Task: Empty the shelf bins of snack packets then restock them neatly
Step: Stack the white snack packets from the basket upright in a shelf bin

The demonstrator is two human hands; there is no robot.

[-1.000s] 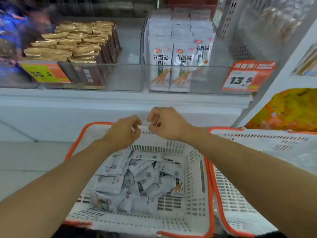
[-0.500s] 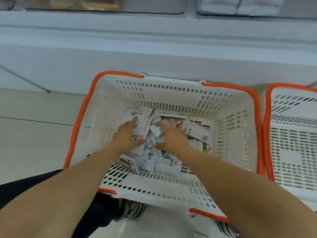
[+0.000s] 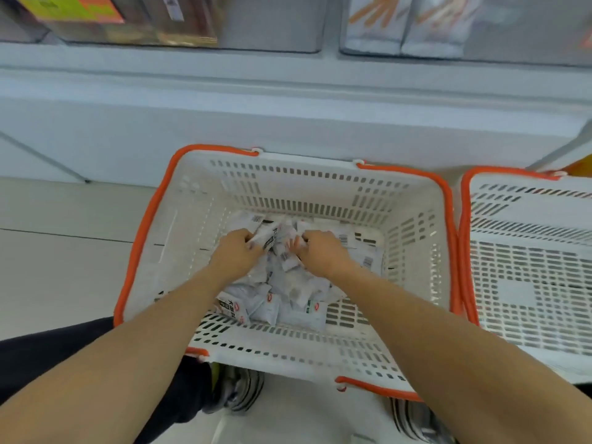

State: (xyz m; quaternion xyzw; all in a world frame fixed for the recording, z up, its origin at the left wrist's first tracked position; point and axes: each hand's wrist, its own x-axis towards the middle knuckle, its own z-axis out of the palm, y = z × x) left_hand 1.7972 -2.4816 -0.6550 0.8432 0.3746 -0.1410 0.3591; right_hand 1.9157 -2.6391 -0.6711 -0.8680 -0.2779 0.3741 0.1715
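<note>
Though print blurs, barcodes show — both hands point(image 3: 238, 251) point(image 3: 323, 251) clutch packets point(image 3: 282, 251).

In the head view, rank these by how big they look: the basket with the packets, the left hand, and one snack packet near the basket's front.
1. Basket with the packets
2. Left hand
3. Snack packet; looks about hand-sized, so ranks 2 and 3 are unsure.

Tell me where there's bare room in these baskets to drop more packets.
The right basket shows only bare floor. In the left basket, bare floor runs along its left wall and its far-right corner. The middle is crowded: the packet pile, with the left hand and right hand gripping packets.
</note>
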